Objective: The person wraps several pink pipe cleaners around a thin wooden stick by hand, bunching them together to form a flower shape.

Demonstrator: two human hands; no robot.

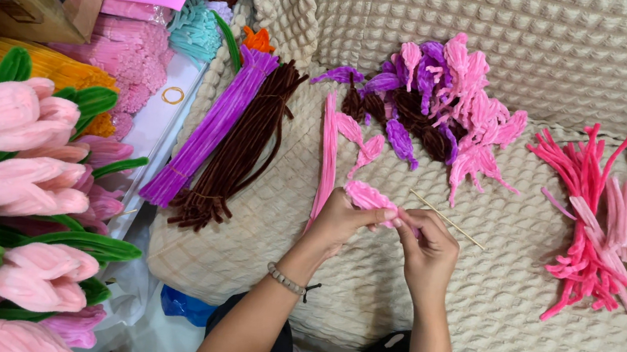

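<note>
Both hands met over the cream textured cover (476, 308). The left hand (335, 222) had its fingers closed narrowly on a folded pink petal (370, 197) of fuzzy wire, near the scene's middle. The right hand (427, 247) pinched the petal's right end, fingers curled tight. One thin wooden stick (448, 219) lay just right of the hands. Two bundles lay to the left: one purple bundle (208, 131) and one brown bundle (239, 148). Far off sat one heap of finished petals (449, 97), and right, one pile of pink wires (611, 237). At least five pink tulips (31, 183) stood at the left edge.
</note>
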